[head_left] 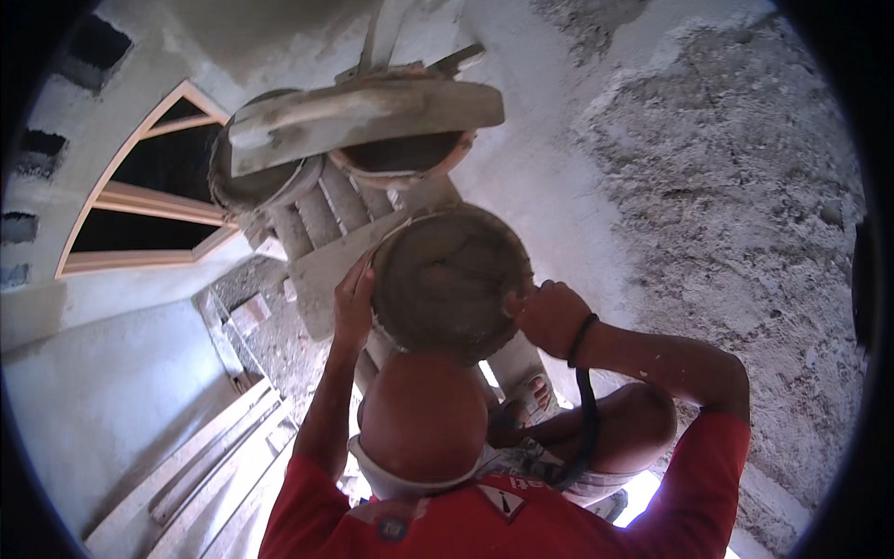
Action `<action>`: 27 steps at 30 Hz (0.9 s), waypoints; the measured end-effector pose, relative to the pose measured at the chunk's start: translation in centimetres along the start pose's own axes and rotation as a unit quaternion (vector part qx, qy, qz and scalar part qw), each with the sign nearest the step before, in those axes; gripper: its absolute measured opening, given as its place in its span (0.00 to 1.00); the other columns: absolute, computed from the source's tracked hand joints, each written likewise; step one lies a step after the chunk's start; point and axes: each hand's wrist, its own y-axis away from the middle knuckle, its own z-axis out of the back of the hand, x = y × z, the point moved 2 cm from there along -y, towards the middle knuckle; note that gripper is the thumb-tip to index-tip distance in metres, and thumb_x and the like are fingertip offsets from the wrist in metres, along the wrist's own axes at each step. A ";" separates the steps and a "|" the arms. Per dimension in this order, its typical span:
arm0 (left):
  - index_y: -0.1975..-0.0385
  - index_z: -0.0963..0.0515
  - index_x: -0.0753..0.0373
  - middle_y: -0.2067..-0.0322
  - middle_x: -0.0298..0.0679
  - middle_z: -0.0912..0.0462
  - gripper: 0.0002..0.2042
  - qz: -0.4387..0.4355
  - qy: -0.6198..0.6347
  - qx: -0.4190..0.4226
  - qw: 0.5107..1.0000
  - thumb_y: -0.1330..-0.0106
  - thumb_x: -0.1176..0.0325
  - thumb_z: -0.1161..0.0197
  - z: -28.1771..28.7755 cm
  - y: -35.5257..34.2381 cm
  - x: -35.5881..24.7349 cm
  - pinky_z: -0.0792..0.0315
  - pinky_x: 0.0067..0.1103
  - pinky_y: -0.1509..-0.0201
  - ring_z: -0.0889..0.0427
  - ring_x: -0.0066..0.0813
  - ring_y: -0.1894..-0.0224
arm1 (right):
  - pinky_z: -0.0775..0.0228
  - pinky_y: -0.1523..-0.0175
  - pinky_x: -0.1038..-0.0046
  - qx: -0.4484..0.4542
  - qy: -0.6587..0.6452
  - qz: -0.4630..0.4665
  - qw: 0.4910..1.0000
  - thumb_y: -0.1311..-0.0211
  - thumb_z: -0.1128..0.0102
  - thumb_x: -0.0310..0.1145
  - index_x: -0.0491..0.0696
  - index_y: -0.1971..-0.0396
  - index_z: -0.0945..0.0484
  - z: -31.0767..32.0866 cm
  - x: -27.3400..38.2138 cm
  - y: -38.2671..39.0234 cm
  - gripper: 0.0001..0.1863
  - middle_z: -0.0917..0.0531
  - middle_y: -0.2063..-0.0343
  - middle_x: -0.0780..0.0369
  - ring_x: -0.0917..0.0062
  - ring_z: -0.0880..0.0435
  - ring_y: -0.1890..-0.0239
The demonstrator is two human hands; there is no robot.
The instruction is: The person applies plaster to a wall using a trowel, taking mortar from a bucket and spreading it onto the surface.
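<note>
A round basin [380,328] of wet grey mortar [452,275] is in front of me, at the middle of the head view. My left hand [354,296] holds its left side, with the fingers along the outer wall. At the right rim my right hand [551,319] is closed, its thumb over the edge; the underside of that grip is hidden. A dark band circles my right wrist, and a black strap [587,410] hangs from it. Both arms come out of red sleeves. A rounded head [424,415] covers the basin's near edge.
Beyond the basin, a long mortar-smeared board [372,110] lies across two more round containers, one left [251,191] and one right [410,175], on wooden planks [321,219]. A rough wall [717,186] rises at right. A wood-framed window [154,200] and planks [214,466] are at left.
</note>
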 end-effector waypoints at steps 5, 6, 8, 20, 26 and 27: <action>0.39 0.29 0.71 0.45 0.47 0.22 0.21 0.004 0.053 -0.010 0.999 0.25 0.63 0.51 0.2 0.3 0.5 0.35 0.26 0.36 0.26 0.31 0.42 | 0.24 0.65 0.66 -0.113 -0.002 -0.015 0.994 0.38 0.47 0.33 0.43 0.61 0.23 5.5 1.1 1.9 0.11 0.18 0.73 0.56 0.65 0.15 0.68; 0.39 0.29 0.71 0.45 0.47 0.22 0.21 -0.008 0.060 -0.011 0.998 0.25 0.63 0.51 0.0 0.0 0.7 0.35 0.26 0.36 0.26 0.31 0.42 | 0.23 0.64 0.66 -0.172 -0.013 -0.016 0.985 0.38 0.47 0.33 0.43 0.61 0.22 4.3 0.9 1.9 0.11 0.18 0.73 0.56 0.65 0.15 0.68; 0.40 0.29 0.72 0.45 0.49 0.22 0.22 -0.004 0.049 -0.015 0.999 0.25 0.62 0.51 -0.6 -0.1 0.8 0.35 0.27 0.35 0.26 0.33 0.42 | 0.23 0.65 0.65 -0.097 -0.027 -0.009 0.995 0.38 0.48 0.34 0.43 0.58 0.23 0.2 0.2 1.0 0.13 0.18 0.72 0.55 0.64 0.15 0.68; 0.40 0.29 0.73 0.44 0.49 0.23 0.23 -0.033 0.014 -0.029 0.999 0.25 0.60 0.54 -0.1 -0.6 1.4 0.37 0.28 0.34 0.27 0.36 0.41 | 0.24 0.67 0.64 0.006 -0.022 -0.014 1.000 0.40 0.46 0.32 0.45 0.50 0.27 1.8 -0.2 0.5 0.18 0.19 0.69 0.54 0.64 0.16 0.70; 0.39 0.30 0.72 0.42 0.48 0.25 0.23 0.010 0.063 0.005 0.998 0.25 0.60 0.53 -0.3 0.2 0.8 0.38 0.29 0.34 0.28 0.37 0.39 | 0.25 0.68 0.62 -0.078 -0.078 -0.060 0.992 0.38 0.48 0.33 0.45 0.51 0.27 0.6 0.4 2.7 0.16 0.18 0.70 0.54 0.62 0.16 0.69; 0.38 0.31 0.72 0.42 0.48 0.25 0.24 0.007 0.067 0.001 0.998 0.25 0.60 0.53 -0.5 0.3 1.6 0.38 0.29 0.34 0.28 0.37 0.39 | 0.25 0.68 0.62 -0.035 -0.092 -0.062 0.993 0.37 0.49 0.33 0.45 0.51 0.27 -2.7 0.0 2.2 0.16 0.18 0.70 0.54 0.61 0.16 0.69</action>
